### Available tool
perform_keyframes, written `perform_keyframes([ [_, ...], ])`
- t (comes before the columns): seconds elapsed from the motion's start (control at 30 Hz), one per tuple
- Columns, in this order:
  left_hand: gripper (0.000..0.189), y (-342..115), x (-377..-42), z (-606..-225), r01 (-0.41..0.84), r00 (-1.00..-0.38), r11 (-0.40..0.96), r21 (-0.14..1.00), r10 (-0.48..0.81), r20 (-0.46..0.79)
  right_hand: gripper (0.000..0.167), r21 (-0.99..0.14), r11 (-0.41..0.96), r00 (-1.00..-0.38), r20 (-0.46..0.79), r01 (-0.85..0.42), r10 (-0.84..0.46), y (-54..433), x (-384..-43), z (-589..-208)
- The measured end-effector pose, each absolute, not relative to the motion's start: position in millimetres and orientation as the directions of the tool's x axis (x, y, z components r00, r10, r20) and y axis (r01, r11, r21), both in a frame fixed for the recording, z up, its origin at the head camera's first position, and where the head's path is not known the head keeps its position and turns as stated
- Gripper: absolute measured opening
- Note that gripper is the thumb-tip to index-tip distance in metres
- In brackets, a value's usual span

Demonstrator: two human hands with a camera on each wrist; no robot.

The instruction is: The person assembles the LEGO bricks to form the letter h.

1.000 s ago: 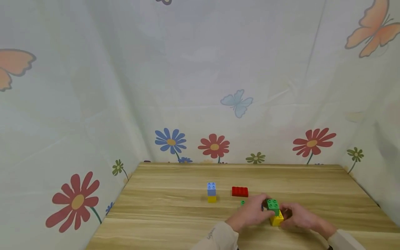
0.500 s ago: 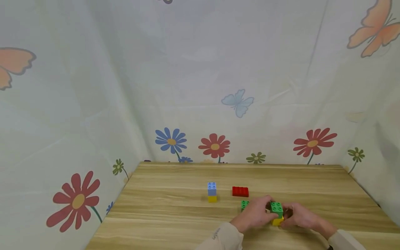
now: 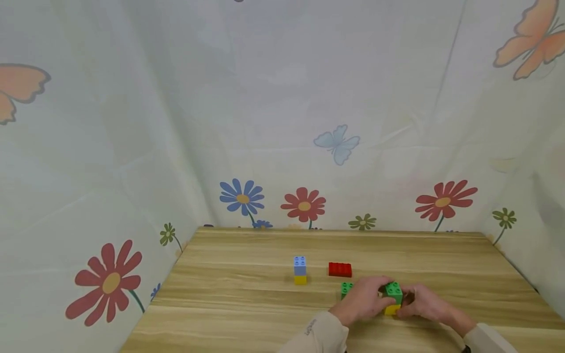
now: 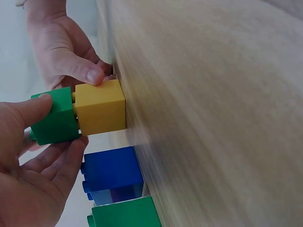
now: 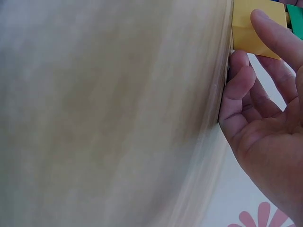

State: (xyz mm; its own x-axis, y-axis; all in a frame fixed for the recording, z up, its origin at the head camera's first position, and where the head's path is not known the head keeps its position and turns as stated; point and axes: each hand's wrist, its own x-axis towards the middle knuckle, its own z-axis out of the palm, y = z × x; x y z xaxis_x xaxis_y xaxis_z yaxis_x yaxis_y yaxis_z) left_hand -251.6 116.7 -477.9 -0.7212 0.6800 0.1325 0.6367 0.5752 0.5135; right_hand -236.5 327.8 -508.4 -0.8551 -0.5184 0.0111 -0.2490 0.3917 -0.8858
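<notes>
My left hand (image 3: 364, 298) pinches a green toy building brick (image 4: 56, 117) between thumb and fingers. Directly under it stands a yellow brick (image 4: 100, 107) on the table, its studs still showing in a narrow gap below the green one in the left wrist view. From the other side my right hand (image 3: 425, 305) grips the yellow brick, thumb on its near face. Beside the left hand sit a blue brick (image 4: 115, 171) and a second green brick (image 3: 346, 289); the head view shows that green one partly covered by the left hand.
Farther left on the wooden table (image 3: 229, 294) stands a stack of a light blue brick (image 3: 299, 266) on a yellow brick (image 3: 300, 280). A red brick (image 3: 340, 269) lies behind the left hand. Patterned cloth (image 3: 273, 98) hangs around the back and sides.
My left hand has brought the green brick rightward, from tilted and offset to squarely over the yellow brick. More of the second green brick shows now. The right hand has stayed nearly in place.
</notes>
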Motion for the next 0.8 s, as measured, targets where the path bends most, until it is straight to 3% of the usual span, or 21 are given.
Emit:
perform_keyframes([
  [0.33,0.047,122.2,-252.9,-475.7,0.688,-0.698,0.613,0.388,0.706,0.124,0.025,-0.884,0.379,-0.852,0.041,-0.275,-0.522,328.8,-237.2,-507.9],
  [0.8,0.042,124.7,-256.5,-468.3,0.694,-0.684,0.623,0.362,0.727,0.06,0.023,-0.879,0.375,-0.837,0.048,-0.295,-0.545,331.4,-238.4,-509.6],
])
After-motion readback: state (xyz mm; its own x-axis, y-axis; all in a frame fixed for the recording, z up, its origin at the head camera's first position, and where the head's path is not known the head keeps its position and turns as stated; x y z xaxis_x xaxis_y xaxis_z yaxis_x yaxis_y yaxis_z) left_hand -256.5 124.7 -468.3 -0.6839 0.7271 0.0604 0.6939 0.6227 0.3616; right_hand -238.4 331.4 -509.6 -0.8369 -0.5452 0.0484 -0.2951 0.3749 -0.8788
